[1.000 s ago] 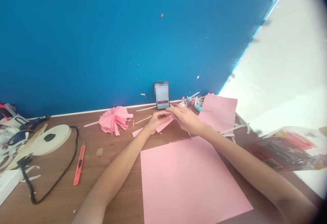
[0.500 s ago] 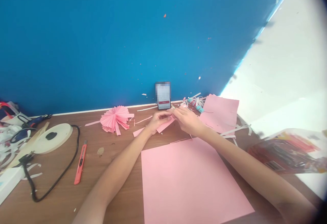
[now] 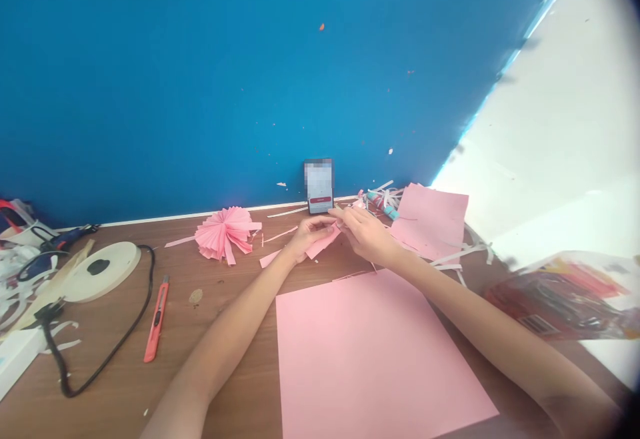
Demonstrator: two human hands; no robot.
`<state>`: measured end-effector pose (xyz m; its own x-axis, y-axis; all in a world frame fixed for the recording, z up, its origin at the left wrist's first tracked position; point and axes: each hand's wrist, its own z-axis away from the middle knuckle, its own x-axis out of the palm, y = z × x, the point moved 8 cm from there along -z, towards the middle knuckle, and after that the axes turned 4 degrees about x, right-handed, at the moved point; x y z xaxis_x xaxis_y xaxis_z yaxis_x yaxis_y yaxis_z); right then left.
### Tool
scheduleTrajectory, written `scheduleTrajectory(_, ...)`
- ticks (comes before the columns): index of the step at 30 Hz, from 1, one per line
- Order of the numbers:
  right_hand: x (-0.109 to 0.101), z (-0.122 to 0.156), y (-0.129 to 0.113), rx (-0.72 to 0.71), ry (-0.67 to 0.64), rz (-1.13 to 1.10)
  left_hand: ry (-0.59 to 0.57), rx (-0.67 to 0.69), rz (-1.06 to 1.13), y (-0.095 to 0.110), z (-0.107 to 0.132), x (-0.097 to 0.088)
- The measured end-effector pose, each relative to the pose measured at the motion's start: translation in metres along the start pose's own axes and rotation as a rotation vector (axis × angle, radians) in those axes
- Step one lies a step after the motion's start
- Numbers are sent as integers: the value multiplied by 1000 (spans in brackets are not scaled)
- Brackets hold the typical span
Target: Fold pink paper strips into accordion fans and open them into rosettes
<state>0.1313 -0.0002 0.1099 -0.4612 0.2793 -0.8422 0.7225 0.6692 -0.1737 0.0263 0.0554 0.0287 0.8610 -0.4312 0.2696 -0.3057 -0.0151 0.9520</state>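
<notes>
My left hand (image 3: pixel 309 237) grips a narrow strip of pink paper (image 3: pixel 323 245) between thumb and fingers. Against the strip's upper right end, my right hand (image 3: pixel 364 232) is closed with its fingertips pinched on the paper; whether it holds anything else is hidden. Both hands are close together above the far part of the table. Below them lies a large flat sheet of pink paper (image 3: pixel 375 359). A pleated pink paper rosette (image 3: pixel 225 233) rests to the left, with a loose strip sticking out from it.
A phone (image 3: pixel 320 187) leans on the blue wall behind my hands. Leftward lie a red box cutter (image 3: pixel 157 319), a roll of cream tape (image 3: pixel 107 271) and a black cable (image 3: pixel 123 349). Pink sheets (image 3: pixel 433 219), paper scraps and a plastic bag (image 3: pixel 565 295) are on the right.
My right fingers have shifted slightly at the end of the paper strip. My left hand keeps its grip, and the things on the table stay in place.
</notes>
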Motion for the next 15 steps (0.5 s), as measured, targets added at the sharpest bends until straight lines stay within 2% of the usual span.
scheduleTrajectory(10, 8, 2, 5, -3, -32, -36, -23, 55, -43, 4, 0, 3)
scheduleTrajectory(15, 5, 2, 5, 11, -3, -55, -13, 42, -39, 4, 1, 3)
